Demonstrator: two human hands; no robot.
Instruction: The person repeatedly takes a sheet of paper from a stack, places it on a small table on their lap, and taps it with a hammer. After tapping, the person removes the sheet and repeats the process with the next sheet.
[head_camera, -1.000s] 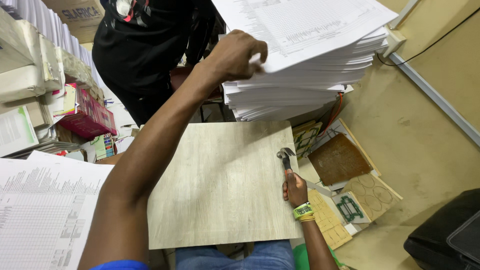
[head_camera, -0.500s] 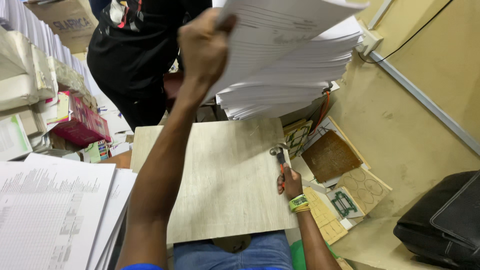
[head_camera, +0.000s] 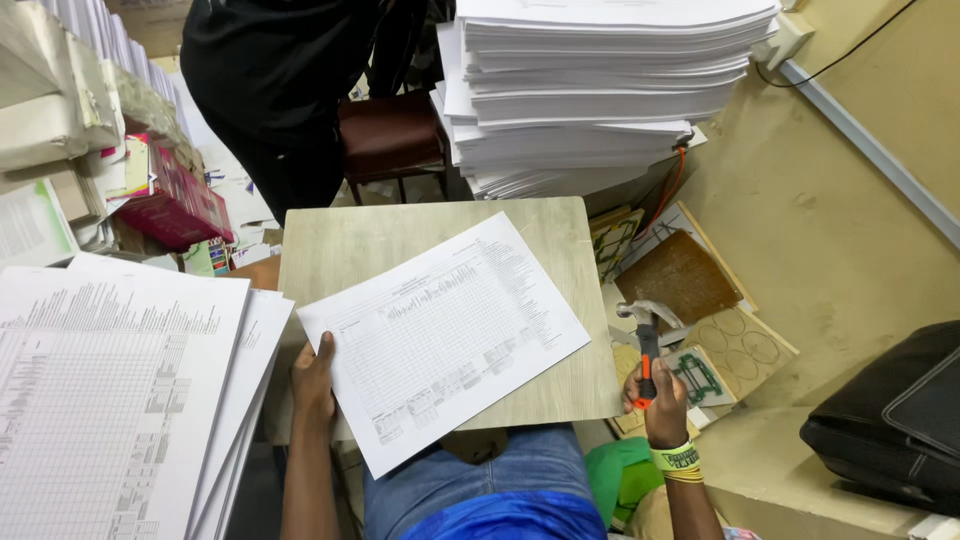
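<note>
My left hand (head_camera: 314, 383) grips the near left edge of a thin bundle of printed sheets (head_camera: 445, 335) that lies askew on a pale wooden board (head_camera: 345, 240) across my lap. My right hand (head_camera: 657, 399), with a green and yellow wristband, is closed on the orange-and-black handle of a claw hammer (head_camera: 645, 340) just past the board's right edge, its steel head pointing away from me. A tall stack of white paper (head_camera: 600, 90) rises beyond the board's far right corner.
Another pile of printed sheets (head_camera: 110, 390) sits at my left. A person in black (head_camera: 280, 90) stands beyond the board beside a brown stool (head_camera: 390, 135). Cardboard pieces (head_camera: 680, 280) lie on the floor at right, a black bag (head_camera: 890, 420) further right. Books and boxes (head_camera: 170, 200) crowd the far left.
My left arm came down from the tall stack with a bundle of sheets and laid it on the board. The right hand stayed beside the board holding the hammer.
</note>
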